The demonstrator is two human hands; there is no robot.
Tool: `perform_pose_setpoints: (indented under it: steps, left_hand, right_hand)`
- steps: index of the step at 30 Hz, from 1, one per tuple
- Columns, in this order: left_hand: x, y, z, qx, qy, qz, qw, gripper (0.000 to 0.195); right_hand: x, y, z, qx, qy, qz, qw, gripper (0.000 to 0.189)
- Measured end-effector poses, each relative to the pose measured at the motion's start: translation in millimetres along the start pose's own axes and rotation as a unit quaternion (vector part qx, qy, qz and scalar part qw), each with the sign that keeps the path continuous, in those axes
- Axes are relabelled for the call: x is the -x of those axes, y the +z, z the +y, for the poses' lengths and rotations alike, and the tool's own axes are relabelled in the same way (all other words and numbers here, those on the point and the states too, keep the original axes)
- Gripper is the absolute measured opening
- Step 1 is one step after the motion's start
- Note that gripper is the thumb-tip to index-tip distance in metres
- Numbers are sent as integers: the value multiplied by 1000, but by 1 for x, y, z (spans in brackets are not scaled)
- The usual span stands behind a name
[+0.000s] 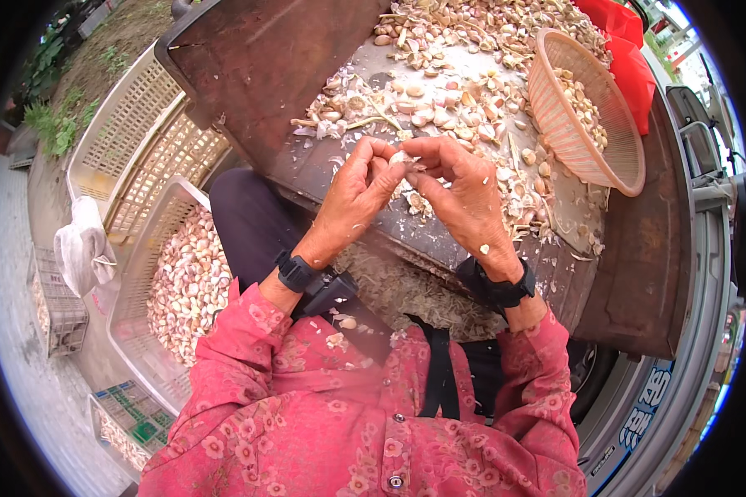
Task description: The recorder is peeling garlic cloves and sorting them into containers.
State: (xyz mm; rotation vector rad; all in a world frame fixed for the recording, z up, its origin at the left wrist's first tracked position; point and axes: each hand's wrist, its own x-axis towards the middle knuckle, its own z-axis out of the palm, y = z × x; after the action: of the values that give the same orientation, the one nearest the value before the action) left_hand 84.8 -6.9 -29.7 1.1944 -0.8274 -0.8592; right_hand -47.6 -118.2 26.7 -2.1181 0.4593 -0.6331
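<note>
Both hands meet over the near edge of a dark, worn tabletop (273, 149). My left hand (355, 185) pinches a pale garlic clove (400, 158) between thumb and forefinger. From the other side, the thumb and fingertips of my right hand (463, 189) grip the same clove, where a bit of brownish skin shows. Fingers partly cover the clove. Just beyond the hands, loose garlic cloves (432, 115) lie among papery skins and dry stalks. A cut garlic root end (418, 204) rests below the fingertips.
A pink plastic basket (544, 112) tilts at the right, with cloves (581, 105) inside, near a red plastic bag (628, 68). A larger garlic heap (491, 25) lies at the back. Left of my knee stands a crate (130, 310) of cloves (189, 279); a vehicle (709, 261) borders the right.
</note>
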Motion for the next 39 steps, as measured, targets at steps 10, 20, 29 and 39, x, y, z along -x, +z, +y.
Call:
perform_pose_setpoints:
  steps: [10, 20, 29, 39]
  left_hand:
    - [5, -10, 13, 212, -34, -26, 976, 22]
    - [52, 19, 92, 278, 58, -148, 947, 31]
    - [152, 95, 169, 512, -24, -100, 853, 19]
    - [145, 134, 204, 482, -10, 196, 854, 35]
  right_hand:
    - [10, -12, -5, -289, 120, -23, 950, 31]
    - [44, -18, -84, -135, -205, 106, 964, 23]
    - [93, 3, -170, -293, -260, 307, 867, 14]
    - [100, -3, -169, -289, -212, 286, 889, 10]
